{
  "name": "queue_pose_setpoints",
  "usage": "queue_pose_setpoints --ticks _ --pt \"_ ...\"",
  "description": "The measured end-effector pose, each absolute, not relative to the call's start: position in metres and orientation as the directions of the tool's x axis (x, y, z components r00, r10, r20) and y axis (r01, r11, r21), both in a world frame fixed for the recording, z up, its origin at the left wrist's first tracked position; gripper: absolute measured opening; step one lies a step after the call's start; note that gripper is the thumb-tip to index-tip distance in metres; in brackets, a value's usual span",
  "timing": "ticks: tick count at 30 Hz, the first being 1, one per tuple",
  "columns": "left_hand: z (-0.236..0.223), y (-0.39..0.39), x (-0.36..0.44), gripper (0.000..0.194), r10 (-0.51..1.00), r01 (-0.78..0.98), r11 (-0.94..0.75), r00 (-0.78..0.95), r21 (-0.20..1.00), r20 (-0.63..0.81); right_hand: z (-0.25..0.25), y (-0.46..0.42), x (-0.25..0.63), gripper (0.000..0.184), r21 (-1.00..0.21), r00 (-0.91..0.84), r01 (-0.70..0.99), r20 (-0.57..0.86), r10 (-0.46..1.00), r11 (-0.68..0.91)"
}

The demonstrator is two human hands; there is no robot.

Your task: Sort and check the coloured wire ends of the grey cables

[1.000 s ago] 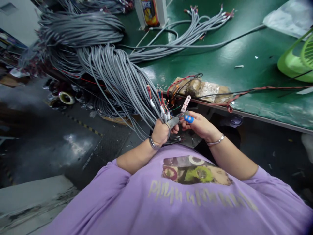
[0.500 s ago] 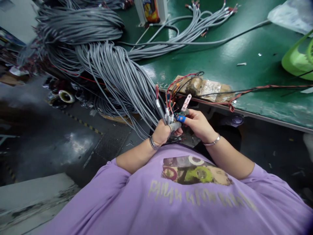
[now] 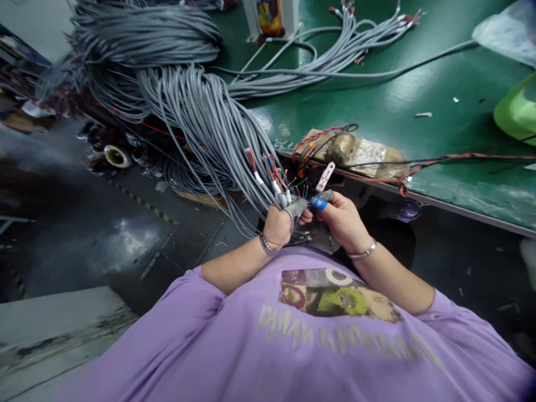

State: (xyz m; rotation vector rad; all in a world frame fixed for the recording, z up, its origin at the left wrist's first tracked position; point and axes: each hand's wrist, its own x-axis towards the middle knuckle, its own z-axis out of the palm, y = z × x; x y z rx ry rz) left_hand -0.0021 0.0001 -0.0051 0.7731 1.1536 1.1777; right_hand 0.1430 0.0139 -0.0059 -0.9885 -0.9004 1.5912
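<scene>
Cables [image 3: 218, 120], grey and many, droop from the upper left in a thick bundle, its long axis slanting down and rightward to the person's left hand [image 3: 278, 224]. That hand is closed around several cable ends [image 3: 277, 190], held up in front of the purple shirt [image 3: 310, 335], just short of the table [image 3: 452, 128]. The ends point away from the body, up and tilted a little left, with white bands [image 3: 275, 186] near their tips; the leftmost leans furthest. Beyond the bands, coloured wires [image 3: 268, 163] fan out along the same line, mostly red and blue, while some thin ones lean upward to the right. The right hand [image 3: 341, 219], its thumb wrapped in blue tape [image 3: 319, 203], is near the left but apart from it; I cannot tell whether its thumb and forefinger pinch a wire. A pale tag [image 3: 325, 177] slants up and right just beyond them.
</scene>
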Motion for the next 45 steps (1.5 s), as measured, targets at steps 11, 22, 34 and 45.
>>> queue_pose_setpoints --ticks 11,22,34,45 --pt "0.001 0.001 -0.001 0.038 0.957 -0.338 0.242 -0.072 0.909 -0.281 -0.019 0.014 0.159 0.037 -0.943 -0.229 -0.284 -0.107 0.968 -0.171" --pt "0.009 0.012 -0.004 0.042 0.953 -0.359 0.284 0.208 0.889 -0.220 0.004 0.054 0.160 0.055 -0.804 -0.440 -0.426 -0.216 0.872 -0.414" --pt "0.014 0.029 -0.002 0.039 0.925 -0.343 0.346 0.282 0.873 -0.255 -0.002 0.061 0.137 0.068 -0.852 -0.183 -0.462 -0.179 0.967 -0.246" --pt "0.009 0.028 -0.001 0.041 0.927 -0.341 0.355 0.250 0.870 -0.281 0.000 0.061 0.132 0.060 -0.730 -0.166 -0.611 -0.262 0.951 -0.308"
